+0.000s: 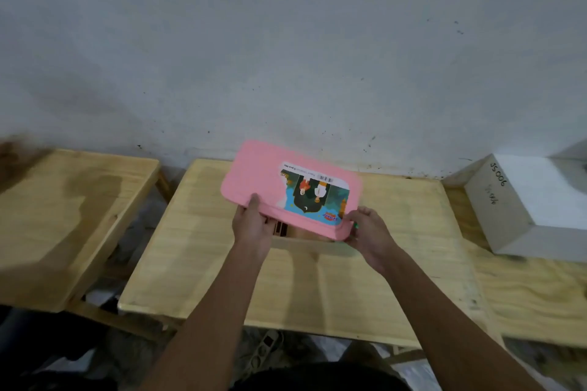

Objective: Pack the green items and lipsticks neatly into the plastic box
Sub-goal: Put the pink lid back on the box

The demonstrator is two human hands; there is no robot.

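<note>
Two-handed grip: left hand (252,228) and right hand (370,236) pinch the tilted pink lid (257,174) over the plastic box (301,243) on the desk (317,289), its contents mostly hidden.

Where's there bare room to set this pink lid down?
The middle table has bare wood left of the left hand and right of the right hand. The left table is bare too. Crowded: under the pink lid, where the box sits, and beside the white block.

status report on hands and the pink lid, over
Left hand and right hand both hold the pink lid by its near edge. Lid tilted over the plastic box, not seated. Box contents mostly hidden beneath it.
</note>
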